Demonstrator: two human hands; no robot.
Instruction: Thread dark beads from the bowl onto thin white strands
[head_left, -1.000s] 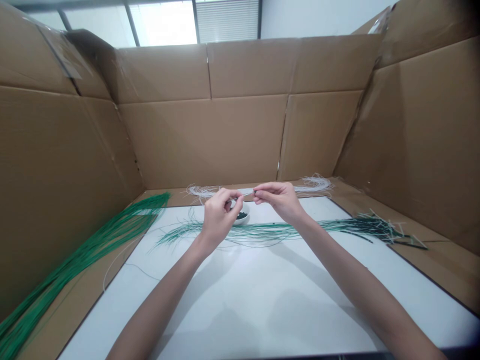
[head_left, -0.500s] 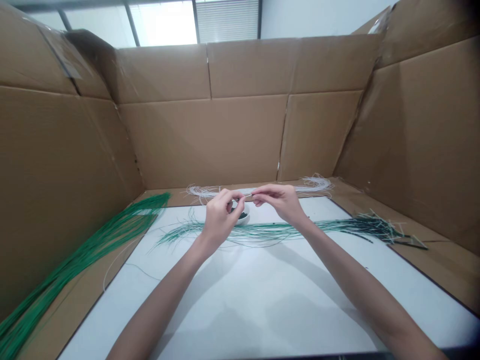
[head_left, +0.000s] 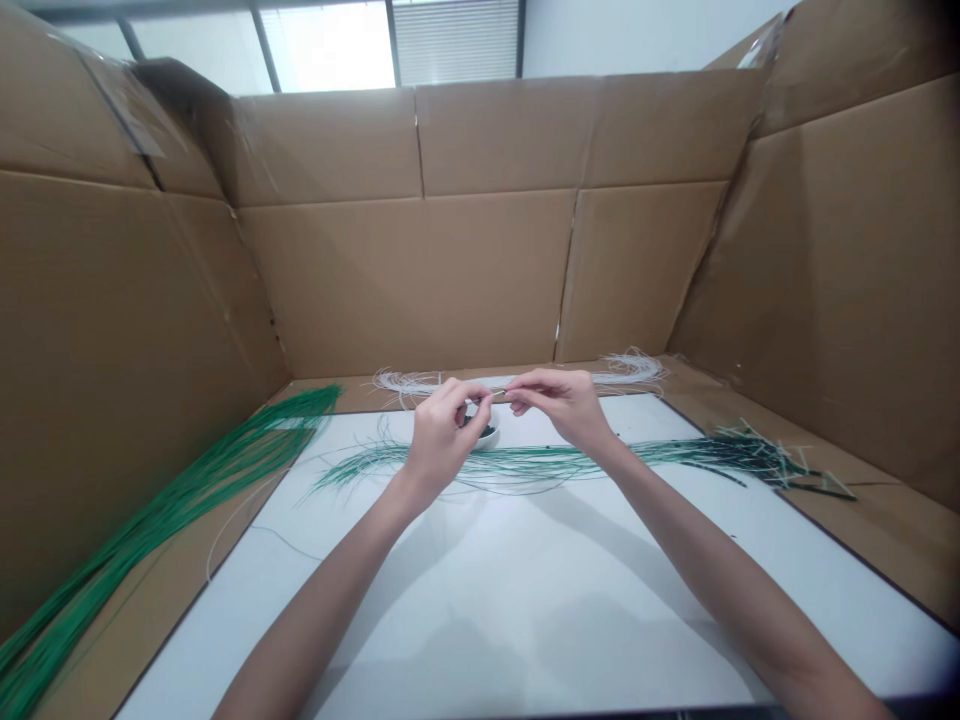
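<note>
My left hand (head_left: 448, 430) is closed in a pinch above the far part of the white board, a thin wire (head_left: 499, 392) between thumb and fingers. Fingertip to fingertip with it, my right hand (head_left: 559, 402) pinches at the wire's other end, where a tiny dark bit shows, too small to make out. Just behind and below the left fingers stands a small white bowl (head_left: 493, 438) holding dark little pieces, partly hidden by that hand. Beneath both hands a bundle of thin green wires (head_left: 540, 462) lies across the board, its right ends dark and tangled.
Long green strands (head_left: 187, 490) run along the left side. A bundle of white strands (head_left: 630, 372) lies at the back, on the cardboard beyond the white board (head_left: 510, 620). Tall cardboard walls (head_left: 480, 270) enclose the left, back and right. Loose dark sticks (head_left: 825, 490) poke out at the right.
Both hands stay almost in place, with the left fingertips slightly nearer the right ones. Less of the wire shows between them now.
</note>
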